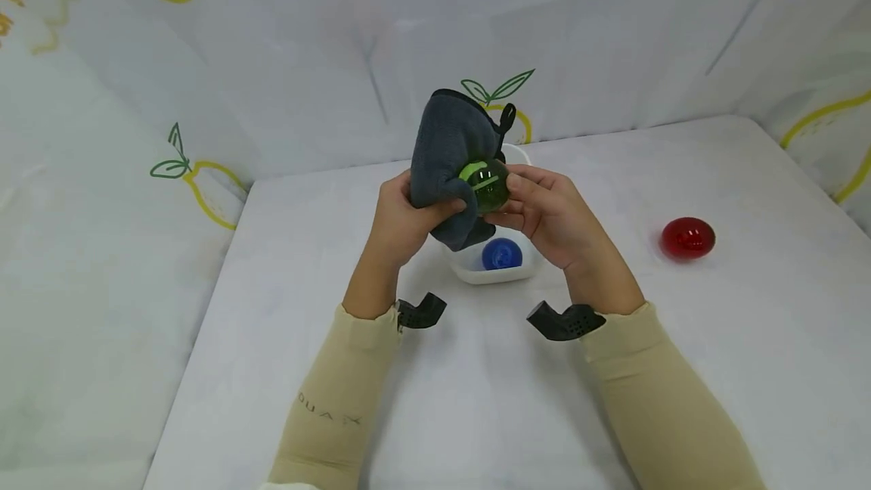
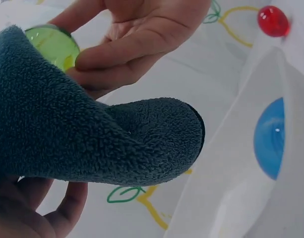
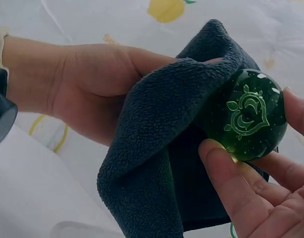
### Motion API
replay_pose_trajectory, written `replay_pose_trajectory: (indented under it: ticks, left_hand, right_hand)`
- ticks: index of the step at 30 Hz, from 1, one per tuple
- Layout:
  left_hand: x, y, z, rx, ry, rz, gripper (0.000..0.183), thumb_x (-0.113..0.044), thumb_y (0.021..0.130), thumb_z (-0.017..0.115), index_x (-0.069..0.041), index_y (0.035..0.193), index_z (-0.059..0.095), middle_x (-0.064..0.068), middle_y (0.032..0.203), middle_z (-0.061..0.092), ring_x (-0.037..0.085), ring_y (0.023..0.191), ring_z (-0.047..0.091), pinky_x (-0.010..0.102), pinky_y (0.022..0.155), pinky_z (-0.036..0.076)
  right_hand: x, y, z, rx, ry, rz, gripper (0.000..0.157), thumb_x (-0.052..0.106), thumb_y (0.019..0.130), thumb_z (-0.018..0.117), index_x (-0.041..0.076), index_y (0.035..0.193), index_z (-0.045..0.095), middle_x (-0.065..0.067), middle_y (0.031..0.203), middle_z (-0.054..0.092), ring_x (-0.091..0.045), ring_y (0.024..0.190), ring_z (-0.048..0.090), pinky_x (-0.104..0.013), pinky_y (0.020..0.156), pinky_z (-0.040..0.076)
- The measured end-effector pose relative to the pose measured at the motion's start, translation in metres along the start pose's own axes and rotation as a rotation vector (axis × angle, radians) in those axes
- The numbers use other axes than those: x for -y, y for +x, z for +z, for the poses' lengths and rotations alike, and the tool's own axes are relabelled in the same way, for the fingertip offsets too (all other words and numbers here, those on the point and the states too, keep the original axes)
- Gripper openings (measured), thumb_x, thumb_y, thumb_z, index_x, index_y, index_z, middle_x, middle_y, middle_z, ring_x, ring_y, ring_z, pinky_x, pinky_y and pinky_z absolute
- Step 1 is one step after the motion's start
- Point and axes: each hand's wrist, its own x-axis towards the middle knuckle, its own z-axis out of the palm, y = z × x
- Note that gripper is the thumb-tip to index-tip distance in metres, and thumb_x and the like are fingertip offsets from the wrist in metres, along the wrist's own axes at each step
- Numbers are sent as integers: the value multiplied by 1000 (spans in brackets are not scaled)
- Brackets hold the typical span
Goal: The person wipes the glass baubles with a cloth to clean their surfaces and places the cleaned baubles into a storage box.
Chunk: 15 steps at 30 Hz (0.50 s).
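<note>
My left hand [image 1: 401, 221] grips a dark blue-grey towelling cloth [image 1: 445, 146] that has a black edge and a black hanging loop. Between thumb and fingertips, my right hand [image 1: 547, 210] holds a translucent green ball [image 3: 248, 114] with an emblem on its surface. One side of the ball lies against a fold of the cloth, which hides part of it. Both hands are raised over a white tub [image 1: 469, 276]. Inside the tub rests a blue ball [image 1: 502, 254], seen in the left wrist view too.
To the right of the tub, a red ball [image 1: 687, 238] lies on the white-covered table [image 1: 272, 308]. Behind the table hangs a white sheet [image 1: 286, 44] printed with lemons. Black wrist devices [image 1: 566, 321] sit at both cuffs.
</note>
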Motion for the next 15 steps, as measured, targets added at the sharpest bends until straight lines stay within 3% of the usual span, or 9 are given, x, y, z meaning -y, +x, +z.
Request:
replay_pose_trajectory:
  ticks: [3,6,11,15]
  left_hand:
    - [4,0,5,-12,7,-30,44,-17,82,80,-4,120,64,11,114,68,23,103,65,38,91,56]
    - [4,1,11,-55,41,-43,49,-26,81,82,-9,123,63,8,116,68,22,105,66,37,92,56]
    - [4,2,18,-135,86,-66,52,-32,82,80,-10,125,62,6,117,68,19,105,66,37,90,57]
    - [4,5,19,-143,80,-81,52,-35,84,78,-9,126,61,7,118,68,19,105,67,37,90,57]
  right_hand:
    - [-3,0,-1,-48,-53,-14,19,10,99,57,7,115,68,-4,105,72,-16,85,72,-30,79,59]
    - [-5,2,1,-155,-272,-83,33,8,94,66,5,126,63,-7,115,67,-15,96,70,-27,83,58]
    - [-13,4,10,-274,-691,-287,49,2,85,75,3,132,60,-9,130,63,-20,114,64,-24,90,54]
    - [-17,6,13,-282,-826,-403,48,-1,84,75,1,130,61,-12,128,64,-24,115,64,-21,88,54]
